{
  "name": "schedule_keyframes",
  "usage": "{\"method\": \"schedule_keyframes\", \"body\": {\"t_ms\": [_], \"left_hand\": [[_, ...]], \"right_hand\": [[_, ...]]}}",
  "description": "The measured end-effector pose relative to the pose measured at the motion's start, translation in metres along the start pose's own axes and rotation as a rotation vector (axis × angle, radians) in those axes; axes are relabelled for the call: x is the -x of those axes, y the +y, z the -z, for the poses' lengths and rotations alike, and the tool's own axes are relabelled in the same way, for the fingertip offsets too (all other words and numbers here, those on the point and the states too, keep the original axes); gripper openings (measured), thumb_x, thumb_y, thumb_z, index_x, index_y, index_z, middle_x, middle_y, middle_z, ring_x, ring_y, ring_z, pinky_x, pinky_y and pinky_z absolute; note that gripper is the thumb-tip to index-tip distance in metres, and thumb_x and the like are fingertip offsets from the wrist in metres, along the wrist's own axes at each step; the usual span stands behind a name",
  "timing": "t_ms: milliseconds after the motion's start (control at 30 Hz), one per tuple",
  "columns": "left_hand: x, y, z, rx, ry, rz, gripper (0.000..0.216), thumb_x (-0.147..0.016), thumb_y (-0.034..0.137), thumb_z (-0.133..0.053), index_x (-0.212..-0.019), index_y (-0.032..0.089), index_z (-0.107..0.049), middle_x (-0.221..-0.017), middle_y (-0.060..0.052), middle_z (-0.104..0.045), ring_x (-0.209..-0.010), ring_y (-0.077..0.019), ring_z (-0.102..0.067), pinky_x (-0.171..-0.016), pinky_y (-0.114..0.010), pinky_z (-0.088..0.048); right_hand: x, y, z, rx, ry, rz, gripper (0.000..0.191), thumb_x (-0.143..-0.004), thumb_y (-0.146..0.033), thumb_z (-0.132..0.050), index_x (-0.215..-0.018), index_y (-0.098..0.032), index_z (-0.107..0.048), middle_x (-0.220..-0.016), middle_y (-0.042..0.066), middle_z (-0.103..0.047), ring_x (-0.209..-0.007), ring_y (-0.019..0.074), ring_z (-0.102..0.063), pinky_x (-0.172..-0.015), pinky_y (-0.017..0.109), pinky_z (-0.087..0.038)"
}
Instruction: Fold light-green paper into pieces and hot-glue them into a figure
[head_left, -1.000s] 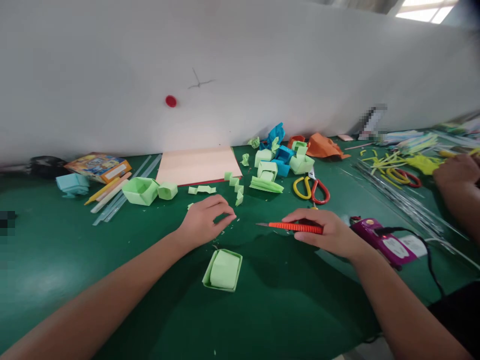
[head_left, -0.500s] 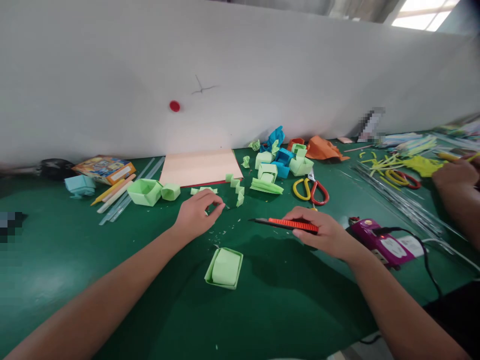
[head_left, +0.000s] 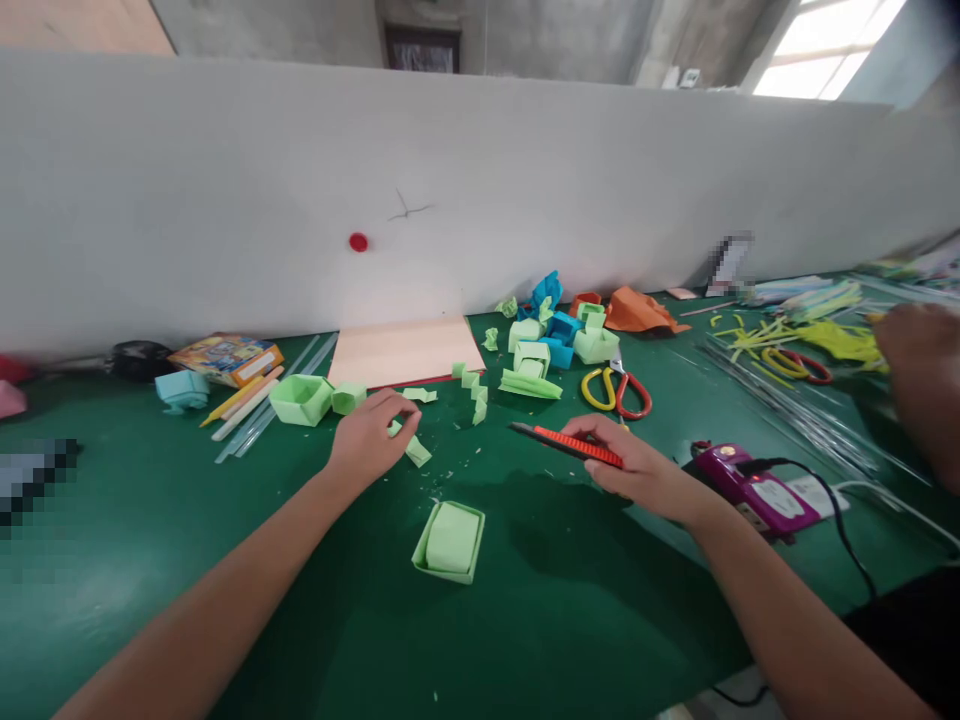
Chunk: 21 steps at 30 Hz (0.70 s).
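Observation:
My left hand point(head_left: 369, 438) is closed in a pinch on a light green paper strip point(head_left: 415, 449) just above the green table point(head_left: 150, 520). My right hand point(head_left: 637, 468) grips an orange utility knife point(head_left: 574, 444), its blade end pointing left. A folded light green paper box point(head_left: 449, 540) lies on the table in front of me, between my two forearms. More green paper scraps point(head_left: 472, 385) lie beyond my left hand.
Yellow and red scissors point(head_left: 616, 387), a purple glue gun point(head_left: 750, 492) with a black cord, a pink sheet point(head_left: 406, 351), green and blue folded boxes point(head_left: 551, 335), an open green box point(head_left: 301, 398) and a colourful carton point(head_left: 225, 357) lie about. Another person's hand point(head_left: 919, 350) works at the right.
My left hand moved left and picked up a green paper strip. My right hand with the knife shifted slightly. The camera tilted up.

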<state>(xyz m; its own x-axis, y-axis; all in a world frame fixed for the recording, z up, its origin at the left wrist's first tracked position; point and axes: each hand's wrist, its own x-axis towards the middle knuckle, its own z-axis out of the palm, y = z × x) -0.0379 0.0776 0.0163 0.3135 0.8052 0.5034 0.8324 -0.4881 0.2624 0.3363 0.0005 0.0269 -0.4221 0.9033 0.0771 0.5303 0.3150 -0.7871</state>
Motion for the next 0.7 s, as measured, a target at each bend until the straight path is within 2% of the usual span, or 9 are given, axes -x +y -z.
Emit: {"method": "schedule_keyframes", "body": {"t_ms": [100,200,300,400,533,700], "left_hand": [[0.021,-0.008,0.015,-0.035,0.042,0.036,0.020,-0.095,0.033,-0.054,-0.085,0.022,-0.067,-0.087,-0.003,-0.071,-0.085,-0.0198,-0.067,-0.069,-0.027,-0.047],[0.047,-0.020,0.031,-0.125,0.074,0.028,0.024,-0.096,0.036,-0.053,-0.084,0.022,-0.068,-0.086,-0.002,-0.071,-0.087,-0.0198,-0.069,-0.071,-0.027,-0.047],[0.064,-0.029,0.041,-0.164,0.048,0.087,0.025,-0.096,0.038,-0.052,-0.084,0.023,-0.069,-0.087,-0.001,-0.072,-0.085,-0.0189,-0.069,-0.071,-0.027,-0.048],[0.066,-0.032,0.042,-0.160,0.021,0.150,0.027,-0.096,0.039,-0.051,-0.085,0.023,-0.069,-0.088,-0.001,-0.072,-0.080,-0.0181,-0.068,-0.070,-0.027,-0.048],[0.062,-0.033,0.036,-0.173,-0.008,0.080,0.027,-0.097,0.039,-0.051,-0.086,0.024,-0.070,-0.091,-0.002,-0.074,-0.089,-0.0203,-0.070,-0.073,-0.028,-0.050],[0.064,-0.037,0.032,-0.169,-0.008,0.041,0.026,-0.097,0.039,-0.052,-0.087,0.024,-0.070,-0.092,-0.002,-0.074,-0.092,-0.0209,-0.070,-0.075,-0.029,-0.051]], "right_hand": [[0.000,0.000,-0.001,-0.049,0.033,0.012,0.033,-0.095,-0.029,-0.054,-0.128,-0.029,-0.053,-0.121,0.005,-0.057,-0.084,0.0187,-0.057,-0.074,0.031,-0.051],[0.001,0.002,-0.003,-0.110,0.070,0.016,0.035,-0.093,-0.027,-0.056,-0.128,-0.029,-0.052,-0.116,0.005,-0.057,-0.085,0.0192,-0.057,-0.074,0.031,-0.051],[0.001,0.005,-0.005,-0.147,0.077,0.008,0.037,-0.092,-0.025,-0.056,-0.128,-0.028,-0.049,-0.112,0.005,-0.056,-0.085,0.0194,-0.056,-0.074,0.031,-0.051],[0.001,0.006,-0.006,-0.130,0.042,-0.003,0.036,-0.094,-0.024,-0.053,-0.129,-0.029,-0.045,-0.114,0.004,-0.054,-0.088,0.0193,-0.055,-0.074,0.031,-0.050],[0.000,0.006,-0.008,-0.086,0.019,-0.020,0.031,-0.096,-0.028,-0.053,-0.126,-0.029,-0.047,-0.111,0.003,-0.054,-0.089,0.0197,-0.055,-0.076,0.032,-0.050],[-0.005,0.010,-0.015,-0.289,0.000,-0.102,0.029,-0.102,-0.043,-0.050,-0.127,-0.030,-0.045,-0.100,0.001,-0.053,-0.063,0.0123,-0.047,-0.057,0.027,-0.046]]}}
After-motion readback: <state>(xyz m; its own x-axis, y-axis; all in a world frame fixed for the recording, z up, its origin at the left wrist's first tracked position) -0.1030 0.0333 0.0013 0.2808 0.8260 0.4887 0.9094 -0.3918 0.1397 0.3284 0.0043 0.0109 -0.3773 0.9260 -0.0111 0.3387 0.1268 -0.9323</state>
